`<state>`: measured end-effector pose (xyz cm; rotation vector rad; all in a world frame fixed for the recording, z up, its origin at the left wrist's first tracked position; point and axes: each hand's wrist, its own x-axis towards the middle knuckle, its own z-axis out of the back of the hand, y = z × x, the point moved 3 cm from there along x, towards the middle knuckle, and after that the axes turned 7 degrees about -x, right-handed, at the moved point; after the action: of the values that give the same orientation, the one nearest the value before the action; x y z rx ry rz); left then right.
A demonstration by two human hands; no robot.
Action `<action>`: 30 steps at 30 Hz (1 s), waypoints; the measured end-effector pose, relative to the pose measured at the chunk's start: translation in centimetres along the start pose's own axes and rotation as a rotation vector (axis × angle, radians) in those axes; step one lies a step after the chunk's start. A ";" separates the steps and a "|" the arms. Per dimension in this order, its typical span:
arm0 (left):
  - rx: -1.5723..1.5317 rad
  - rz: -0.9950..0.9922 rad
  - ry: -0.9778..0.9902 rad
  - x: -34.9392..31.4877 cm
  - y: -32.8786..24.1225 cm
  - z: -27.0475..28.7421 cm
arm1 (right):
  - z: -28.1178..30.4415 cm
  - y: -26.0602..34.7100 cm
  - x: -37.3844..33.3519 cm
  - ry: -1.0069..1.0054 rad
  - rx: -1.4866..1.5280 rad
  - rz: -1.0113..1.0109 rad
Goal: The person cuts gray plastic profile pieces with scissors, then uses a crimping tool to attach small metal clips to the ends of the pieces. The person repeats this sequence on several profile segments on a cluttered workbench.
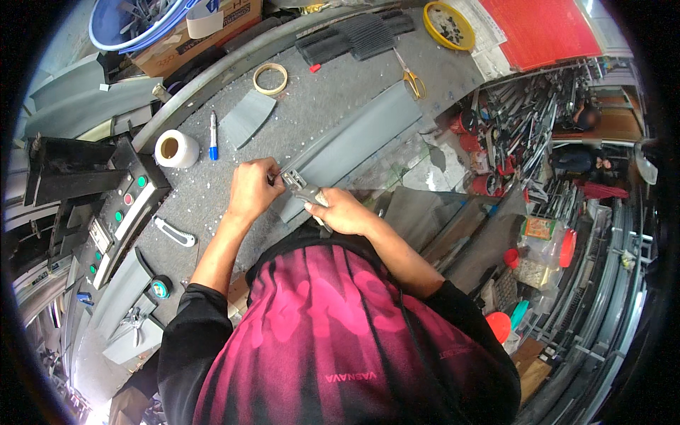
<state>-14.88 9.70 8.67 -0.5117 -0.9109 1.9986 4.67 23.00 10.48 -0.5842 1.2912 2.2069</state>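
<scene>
My right hand is closed around the handles of a grey metal plier-like hand tool. The tool's head lies at the near left end of a long grey curved strip. Just left of the tool's head, my left hand has its thumb and fingers pinched together. What they hold, if anything, is hidden by the fingers. The strip runs from my hands up and right across the grey worktable. A short piece of the same grey material lies beyond my left hand.
On the table are a tape roll, blue-capped marker, tape ring, utility knife, scissors, yellow bowl and pliers. A button panel stands left. Metal lengths crowd the right; a person is there.
</scene>
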 end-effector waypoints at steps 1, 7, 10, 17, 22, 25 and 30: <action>-0.043 0.034 -0.001 0.0 0.3 -0.1 | 0.1 0.0 0.0 -0.004 0.006 0.009; -0.375 0.209 0.074 -0.4 3.4 0.2 | 0.4 -0.8 0.8 0.031 0.007 -0.041; -0.413 0.312 0.146 -0.3 4.7 0.2 | 0.1 -1.3 1.0 0.076 0.056 -0.064; -0.460 0.268 0.157 0.7 5.6 0.2 | -0.7 -1.2 1.6 -0.027 0.130 0.109; -0.389 0.207 0.107 0.9 4.8 0.9 | -0.4 -0.7 2.1 0.053 0.117 0.039; -0.329 0.185 0.073 0.7 3.3 1.5 | 0.2 -0.3 1.9 0.097 0.076 0.003; -0.113 -0.005 0.076 -0.4 0.4 1.8 | 0.6 -0.2 1.7 0.122 0.094 -0.019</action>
<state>-16.05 8.44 9.56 -0.6433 -0.9815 1.9173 3.37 23.98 9.64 -0.7004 1.4362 2.1101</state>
